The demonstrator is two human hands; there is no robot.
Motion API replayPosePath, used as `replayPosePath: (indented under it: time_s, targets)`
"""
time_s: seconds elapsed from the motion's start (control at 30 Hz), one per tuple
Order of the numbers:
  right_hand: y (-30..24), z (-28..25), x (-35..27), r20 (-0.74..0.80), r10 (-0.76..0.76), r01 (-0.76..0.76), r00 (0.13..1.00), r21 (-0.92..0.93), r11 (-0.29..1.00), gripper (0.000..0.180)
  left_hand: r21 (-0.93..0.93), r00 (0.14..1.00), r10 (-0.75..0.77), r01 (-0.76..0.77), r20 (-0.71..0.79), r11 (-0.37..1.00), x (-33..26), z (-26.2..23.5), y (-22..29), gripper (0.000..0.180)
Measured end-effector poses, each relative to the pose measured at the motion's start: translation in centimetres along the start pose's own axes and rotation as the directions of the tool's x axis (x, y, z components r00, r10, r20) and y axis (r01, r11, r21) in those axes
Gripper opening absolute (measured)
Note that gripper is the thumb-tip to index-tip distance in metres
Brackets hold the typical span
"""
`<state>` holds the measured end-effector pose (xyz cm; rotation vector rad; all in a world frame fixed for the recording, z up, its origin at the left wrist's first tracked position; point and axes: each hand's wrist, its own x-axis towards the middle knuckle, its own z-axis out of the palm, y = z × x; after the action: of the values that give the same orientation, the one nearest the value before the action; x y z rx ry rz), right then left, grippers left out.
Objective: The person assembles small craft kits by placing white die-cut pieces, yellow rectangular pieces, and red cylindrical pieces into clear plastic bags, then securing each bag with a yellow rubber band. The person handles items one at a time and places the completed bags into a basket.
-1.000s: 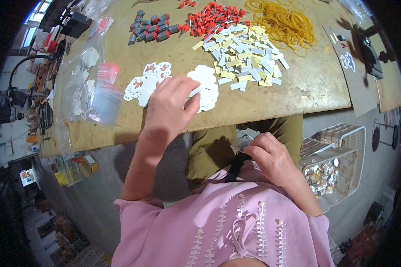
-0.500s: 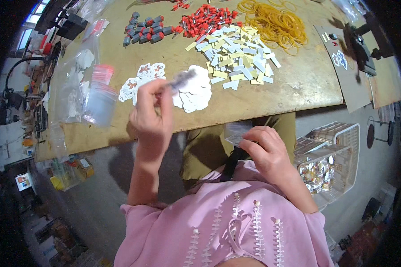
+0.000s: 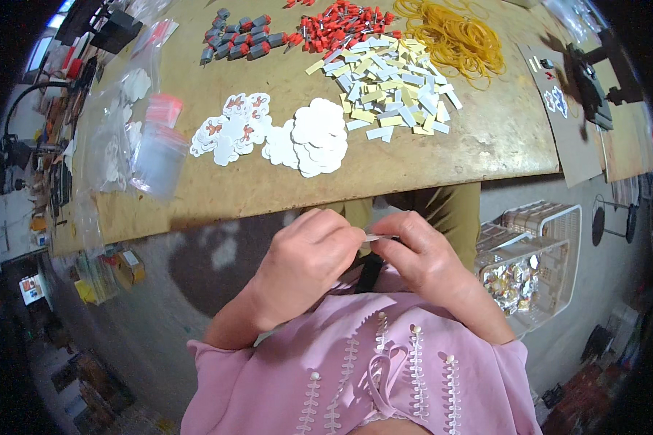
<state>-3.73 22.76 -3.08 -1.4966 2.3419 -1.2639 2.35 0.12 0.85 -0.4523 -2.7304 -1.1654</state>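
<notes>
Over my lap, just off the table's front edge, both hands meet with their fingertips nearly touching. My left hand [image 3: 305,254] is closed in a pinch; its fingers hide what they hold. My right hand [image 3: 422,252] pinches a small clear plastic bag [image 3: 371,238], now seen nearly edge-on as a thin pale strip between the hands. On the table ahead lie a stack of white scallop-edged cutouts [image 3: 319,138] and, left of it, a loose pile of white cutouts with brown printed figures [image 3: 233,129].
Small clear bags with red tops [image 3: 161,156] lie at the table's left. Farther back are grey motors [image 3: 243,40], red-and-metal parts [image 3: 341,27], yellow and white strips [image 3: 395,87] and rubber bands [image 3: 457,36]. A white plastic basket [image 3: 569,254] stands at right on the floor.
My left hand has come down from above the cutouts to my right hand, bringing a small dark-patterned flat piece, now hidden. The right hand's bag has turned nearly edge-on.
</notes>
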Motion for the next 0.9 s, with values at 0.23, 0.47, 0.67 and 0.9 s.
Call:
replayPosePath:
  time_s: [0.23,0.47,0.67,0.9]
  targets:
    - [0.5,0.1,-0.3,-0.009,0.065,-0.065,0.998,0.02,0.998,0.026,-0.063,0.999,-0.036,0.034,-0.029,0.997,0.5,1.3,-0.9,0.02]
    - [0.0,0.4,0.5,-0.014,0.048,-0.048,0.999,0.048,0.998,0.028,-0.018,0.994,0.051,-0.053,-0.096,0.998,-0.9,2.9,-2.0,0.02]
    - [0.1,0.4,0.0,-0.059,0.045,-0.043,0.997,0.035,0.998,0.03,-0.008,0.997,0.053,-0.054,-0.061,0.999,-0.9,1.4,-1.5,0.021]
    - [0.0,0.4,-0.1,-0.048,0.027,-0.029,0.998,-0.049,0.998,0.031,0.208,0.946,-0.047,0.119,-0.322,0.971,-1.8,-2.9,-6.8,0.017]
